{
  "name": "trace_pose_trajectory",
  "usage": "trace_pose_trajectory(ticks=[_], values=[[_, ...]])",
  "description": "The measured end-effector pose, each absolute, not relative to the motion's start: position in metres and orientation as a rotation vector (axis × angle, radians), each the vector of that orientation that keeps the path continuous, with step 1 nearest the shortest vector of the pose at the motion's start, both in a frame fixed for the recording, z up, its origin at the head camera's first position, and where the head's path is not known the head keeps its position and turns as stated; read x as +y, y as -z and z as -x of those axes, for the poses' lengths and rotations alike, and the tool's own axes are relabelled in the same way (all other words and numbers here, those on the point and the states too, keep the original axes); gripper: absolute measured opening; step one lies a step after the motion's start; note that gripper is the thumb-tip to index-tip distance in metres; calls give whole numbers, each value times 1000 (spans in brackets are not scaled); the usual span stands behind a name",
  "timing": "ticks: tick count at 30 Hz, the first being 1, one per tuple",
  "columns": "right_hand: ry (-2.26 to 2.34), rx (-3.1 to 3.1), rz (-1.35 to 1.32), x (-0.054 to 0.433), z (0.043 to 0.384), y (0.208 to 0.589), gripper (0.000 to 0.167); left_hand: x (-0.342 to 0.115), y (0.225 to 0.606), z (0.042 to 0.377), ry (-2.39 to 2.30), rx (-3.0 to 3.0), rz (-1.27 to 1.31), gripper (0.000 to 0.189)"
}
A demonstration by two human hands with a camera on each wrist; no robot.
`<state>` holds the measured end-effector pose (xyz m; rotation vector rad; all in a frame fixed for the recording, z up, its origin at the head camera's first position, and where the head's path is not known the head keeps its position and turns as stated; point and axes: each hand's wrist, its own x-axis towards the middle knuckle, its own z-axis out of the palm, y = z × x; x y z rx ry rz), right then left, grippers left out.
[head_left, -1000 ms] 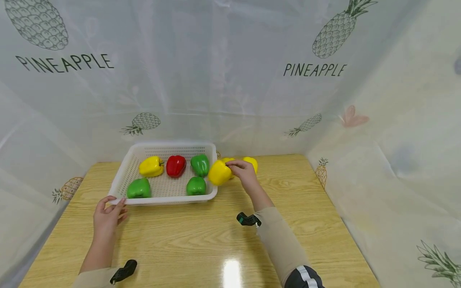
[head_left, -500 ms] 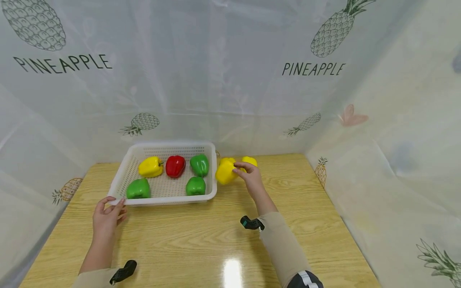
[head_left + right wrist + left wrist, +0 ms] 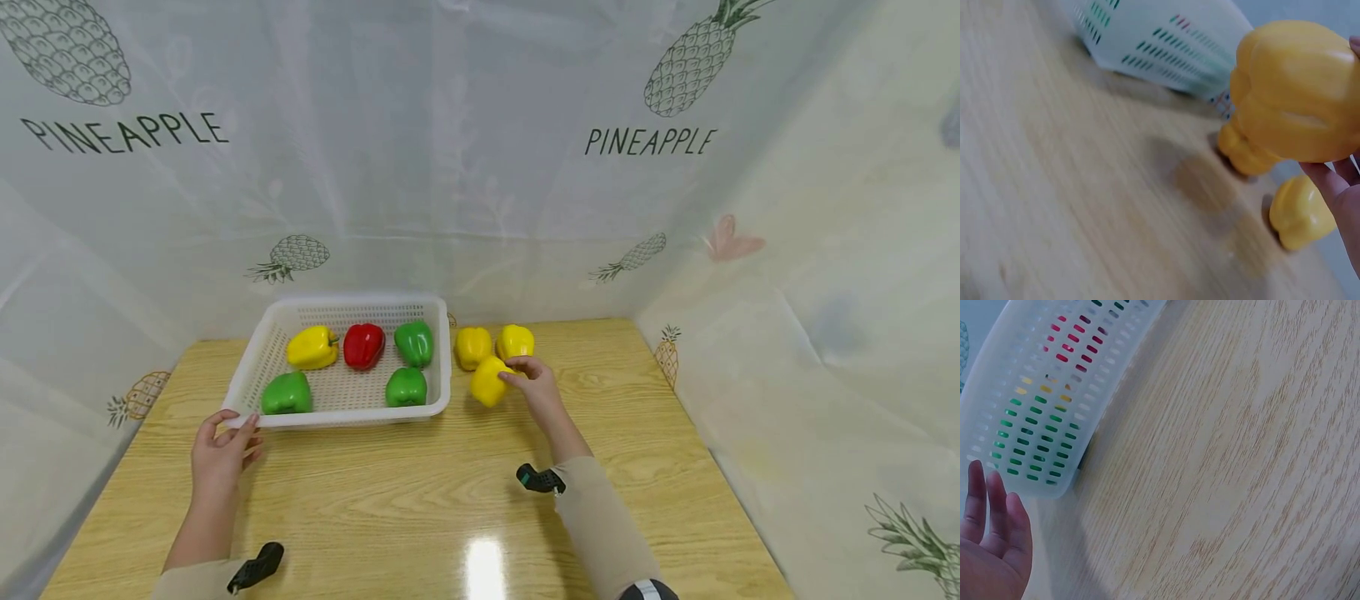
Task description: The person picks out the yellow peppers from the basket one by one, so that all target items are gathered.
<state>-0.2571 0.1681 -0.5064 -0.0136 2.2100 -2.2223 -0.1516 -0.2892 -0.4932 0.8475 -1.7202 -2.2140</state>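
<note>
Right hand (image 3: 542,393): fingers pinch one end of a yellow pepper (image 3: 487,382), raised above the desk (image 3: 375,500), right of the basket (image 3: 337,419). Left hand (image 3: 217,458): thumb and finger hold the basket's near-left corner. Risks: glossy skin could slip this light pinch; drifting rearward could knock the left pepper (image 3: 473,347) or right pepper (image 3: 516,341).
</note>
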Motion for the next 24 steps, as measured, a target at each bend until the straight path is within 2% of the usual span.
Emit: trace_pose_trajectory(ticks=[8, 24], values=[[2155, 2267, -1, 182, 250, 516, 32, -289, 493, 153, 2217, -1721, -860, 31], [2085, 2325, -82, 203, 240, 528, 28, -293, 501, 154, 2185, -1756, -795, 32]])
